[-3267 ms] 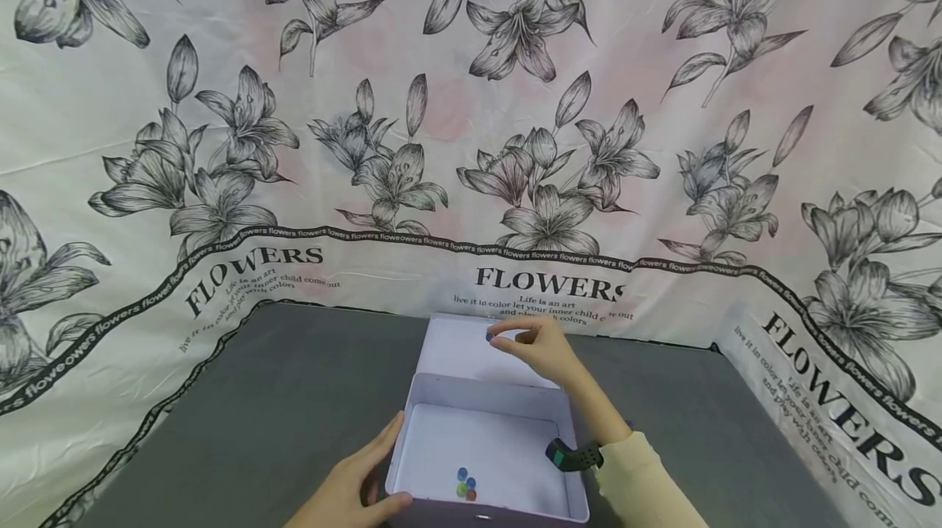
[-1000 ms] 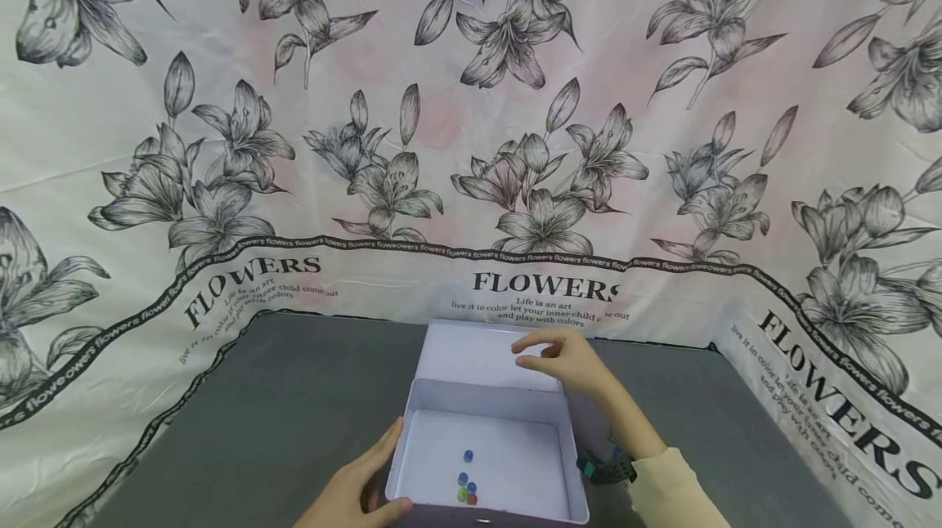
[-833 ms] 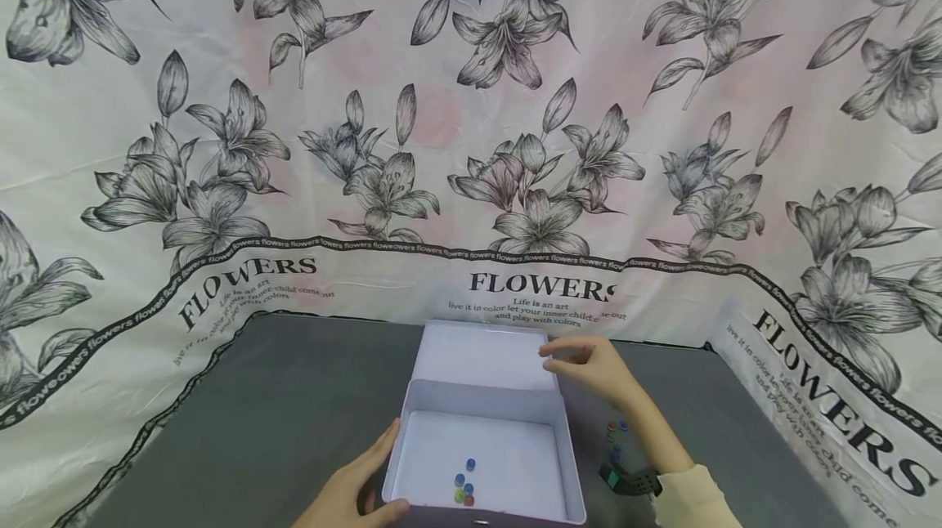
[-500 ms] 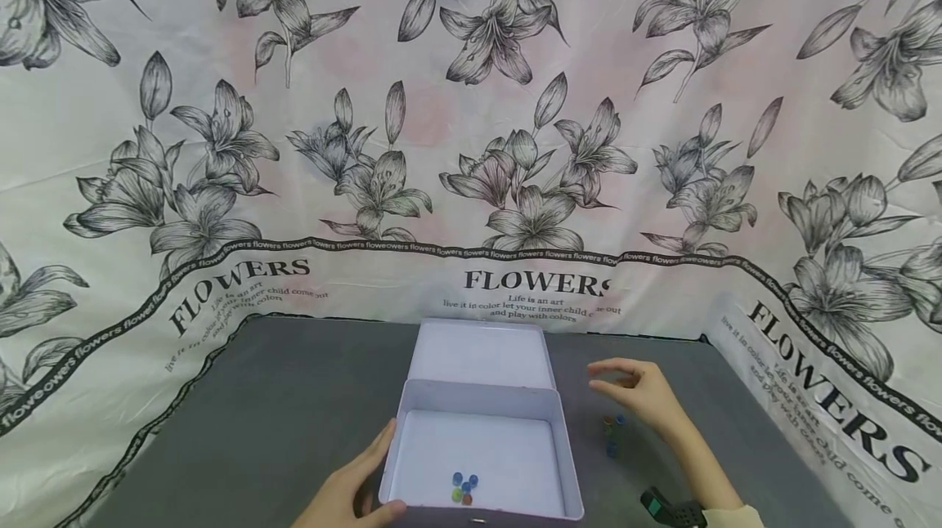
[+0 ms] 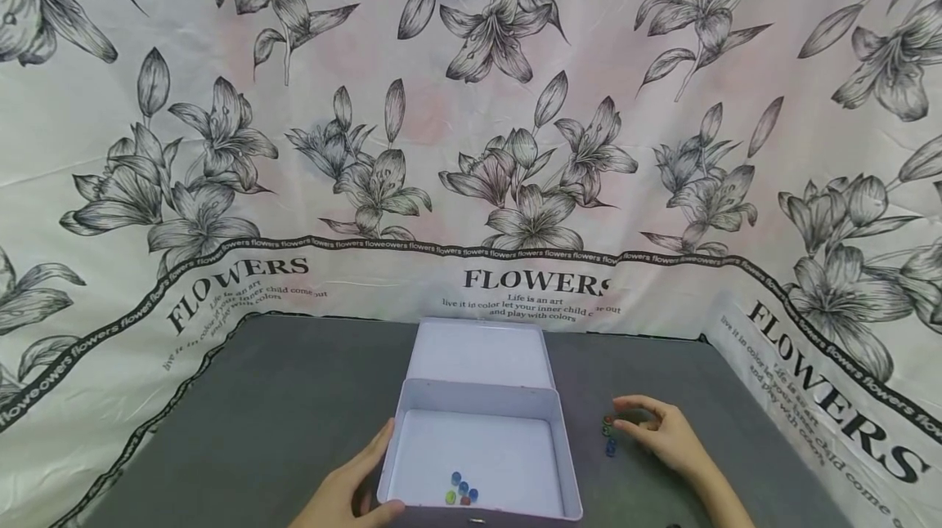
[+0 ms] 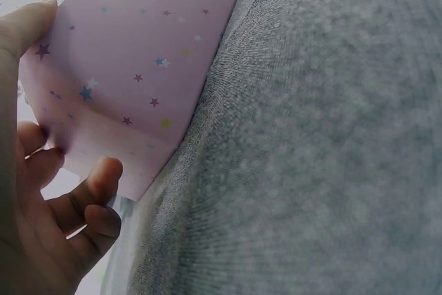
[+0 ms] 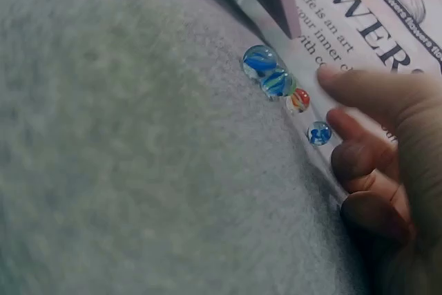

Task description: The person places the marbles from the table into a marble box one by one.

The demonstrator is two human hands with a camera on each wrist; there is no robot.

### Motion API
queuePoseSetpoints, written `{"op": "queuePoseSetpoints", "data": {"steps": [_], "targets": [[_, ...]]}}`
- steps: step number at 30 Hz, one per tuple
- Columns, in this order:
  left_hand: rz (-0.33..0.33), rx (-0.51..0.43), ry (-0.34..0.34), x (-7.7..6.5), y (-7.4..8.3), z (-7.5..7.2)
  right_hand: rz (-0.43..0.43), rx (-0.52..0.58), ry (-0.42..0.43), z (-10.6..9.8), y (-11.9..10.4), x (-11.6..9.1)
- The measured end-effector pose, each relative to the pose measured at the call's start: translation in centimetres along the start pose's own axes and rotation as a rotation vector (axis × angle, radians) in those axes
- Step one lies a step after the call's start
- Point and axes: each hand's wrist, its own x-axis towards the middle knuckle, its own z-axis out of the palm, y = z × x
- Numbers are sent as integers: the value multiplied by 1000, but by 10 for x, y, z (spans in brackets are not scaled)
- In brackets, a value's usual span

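A pale lilac box [image 5: 508, 436] stands with its lid [image 5: 478, 354] folded back; its outside shows printed stars in the left wrist view. My left hand [image 5: 352, 483] grips its front left corner, thumb at the front rim and fingers along the left wall. Several glass marbles lie in the box near the front, among them a yellow-green marble [image 5: 450, 497] and a red marble [image 5: 465, 501]. Right of the box, my right hand [image 5: 666, 434] reaches beside more marbles, thumb and forefinger apart. A blue marble [image 7: 319, 133] sits close to its fingertips; other blue marbles [image 7: 260, 61] and an orange-red marble [image 7: 299, 100] line up beyond.
Dark grey cloth [image 5: 294, 397] covers the table. A white curtain [image 5: 441, 111] printed with flowers and lettering hangs behind and along both sides. The box lid reaches back close to the curtain.
The blue marble pinched earlier by my right hand has dropped into the box and rolled to the others. That hand has moved right and down to the marbles on the table.
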Motion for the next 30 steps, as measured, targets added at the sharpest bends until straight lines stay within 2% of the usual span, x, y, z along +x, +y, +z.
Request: {"op": "queuePoseSetpoints", "data": {"steps": [7,13,17,21,30], "targets": [[-16,-7,-5,1,2,0,-17,-43,42,1,9,-9],[-5,8,-8,0,4,0,50,-95,80,2,12,-10],[-29,-5,-5,-1,5,0,94,-137,87,2,10,-7],[-26,2,2,-2,5,-1,116,-154,97,3,8,-4],[-36,7,10,-1,3,0,90,-186,121,6,8,-4]]}}
